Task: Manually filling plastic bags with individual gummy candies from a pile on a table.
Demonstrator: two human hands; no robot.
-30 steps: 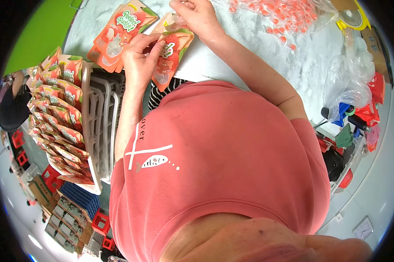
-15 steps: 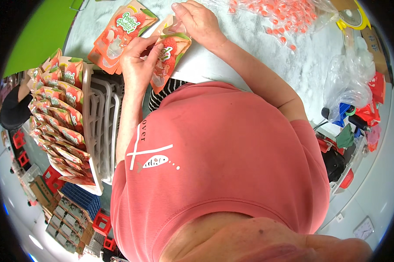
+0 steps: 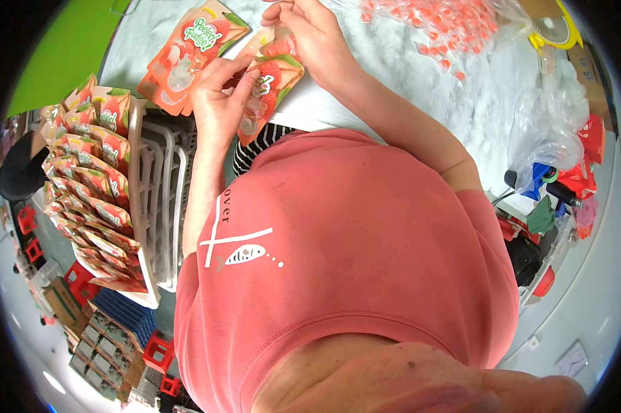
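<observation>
My left hand [image 3: 217, 93] is closed on a red and orange candy pouch [image 3: 272, 86], gripping it between thumb and fingers at the table's near edge. The pouch is tilted, with green at its upper corner and a clear window low down. Just beyond its top lies clear, orange-tinted plastic [image 3: 279, 43]. Beside that plastic is my right hand [image 3: 314, 45], its fingers curled together at the picture's upper edge; whatever they hold is hidden. Left of the held pouch, a fanned stack of similar flat pouches [image 3: 193, 51] lies on the table.
Orange candies [image 3: 448, 27] lie in clear plastic on the pale marbled table [image 3: 407, 82]. At the left, a white crate [image 3: 145, 268] carries rows of filled pouches [image 3: 97, 186]. Crumpled clear bags [image 3: 551, 117] and a yellow-rimmed dial scale [image 3: 557, 31] are at the right.
My right hand has turned, and its fingers have curled near the picture's top. More orange-tinted plastic shows above the pouch. My left hand keeps its grip in nearly the same place.
</observation>
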